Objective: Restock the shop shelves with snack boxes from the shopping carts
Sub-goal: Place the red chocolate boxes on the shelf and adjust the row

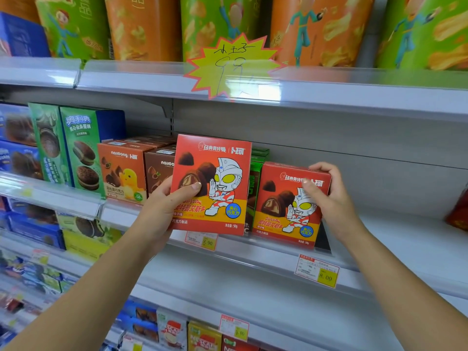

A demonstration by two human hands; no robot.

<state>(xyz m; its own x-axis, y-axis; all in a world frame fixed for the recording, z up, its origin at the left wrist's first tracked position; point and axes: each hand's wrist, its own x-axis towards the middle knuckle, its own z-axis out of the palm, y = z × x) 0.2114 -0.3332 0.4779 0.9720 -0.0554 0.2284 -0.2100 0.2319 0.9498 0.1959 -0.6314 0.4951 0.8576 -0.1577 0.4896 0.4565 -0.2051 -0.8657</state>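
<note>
A grey shelf (405, 239) crosses mid-frame. At centre, a red chocolate box (220, 173) sits in front of its edge, gripped by the left hand (162, 206), thumb across its face. Right of centre, a second red chocolate box (281, 206) stands on the shelf, its top corner clasped by the right hand (334, 198).

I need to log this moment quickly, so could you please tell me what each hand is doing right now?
Left hand: grips the nearer red chocolate box.
Right hand: grips the farther red chocolate box by its top corner.

Grey shelf (405, 236) carries upright snack boxes (121, 171).
</note>
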